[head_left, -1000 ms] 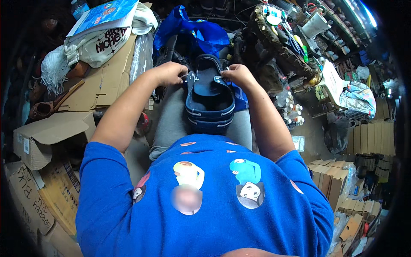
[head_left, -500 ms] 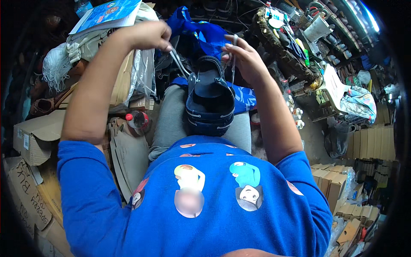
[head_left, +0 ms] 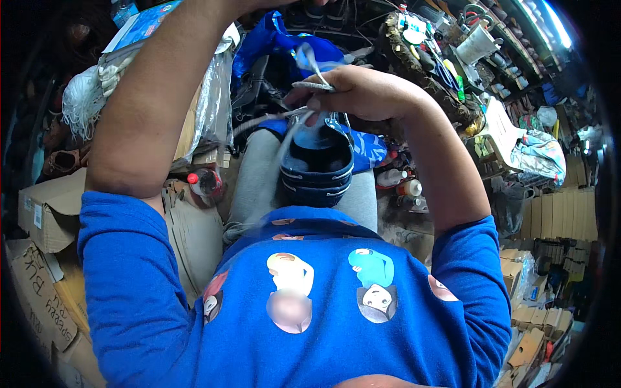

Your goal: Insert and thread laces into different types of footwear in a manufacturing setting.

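Observation:
A dark navy boat shoe with pale lacing along its sides rests in my lap between my grey-trousered knees, heel toward me. Above its front part, my right hand is closed on a greyish-white shoelace. Part of the lace loops up over the fingers, and loose strands, blurred by motion, hang toward the left. My left hand is raised to the top edge of the view, mostly cut off, so its grip is hidden. Blue patterned cloth lies under the shoe across my thighs.
A capped bottle of dark drink stands left of my knee beside flattened cardboard. White string hangs at far left. A tool-covered round stump stands at right, near a white chair. Several small bottles sit right of my leg.
My left hand has moved up to the view's top edge. My right hand has come left over the shoe and turned inward, and the lace strands have swung across it.

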Demonstrator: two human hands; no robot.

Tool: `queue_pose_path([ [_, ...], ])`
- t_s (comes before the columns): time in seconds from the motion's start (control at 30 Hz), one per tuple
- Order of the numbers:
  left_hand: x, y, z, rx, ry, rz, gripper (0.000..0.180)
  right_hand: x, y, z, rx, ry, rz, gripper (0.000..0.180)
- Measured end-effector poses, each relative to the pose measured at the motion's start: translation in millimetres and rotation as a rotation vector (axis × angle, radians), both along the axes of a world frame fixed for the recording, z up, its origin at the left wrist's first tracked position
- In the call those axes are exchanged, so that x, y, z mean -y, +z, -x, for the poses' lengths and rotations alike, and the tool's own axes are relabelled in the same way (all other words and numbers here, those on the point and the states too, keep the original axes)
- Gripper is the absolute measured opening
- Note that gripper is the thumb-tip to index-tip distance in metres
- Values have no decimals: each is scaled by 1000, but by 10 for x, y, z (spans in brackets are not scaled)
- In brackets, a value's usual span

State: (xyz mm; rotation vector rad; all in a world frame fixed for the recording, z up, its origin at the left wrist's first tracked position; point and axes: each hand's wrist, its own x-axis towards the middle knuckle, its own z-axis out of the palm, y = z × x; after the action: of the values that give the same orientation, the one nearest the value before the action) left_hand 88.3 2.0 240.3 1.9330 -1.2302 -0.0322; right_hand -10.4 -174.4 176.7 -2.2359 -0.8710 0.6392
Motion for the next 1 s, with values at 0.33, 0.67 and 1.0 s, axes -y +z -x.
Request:
queue_pose_path([
  [0.33,100,-1301,-87,-936,-43,-22,29,159,-298,-133,700,-71,14,38],
  [0.67,39,-1391,-240,-999,-117,-81,25,204,-577,-263,1263,-161,86,17],
  [1.0,-353,-1386,-304,-666,6,-28,21,443,-747,-184,1041,-480,16,23],
])
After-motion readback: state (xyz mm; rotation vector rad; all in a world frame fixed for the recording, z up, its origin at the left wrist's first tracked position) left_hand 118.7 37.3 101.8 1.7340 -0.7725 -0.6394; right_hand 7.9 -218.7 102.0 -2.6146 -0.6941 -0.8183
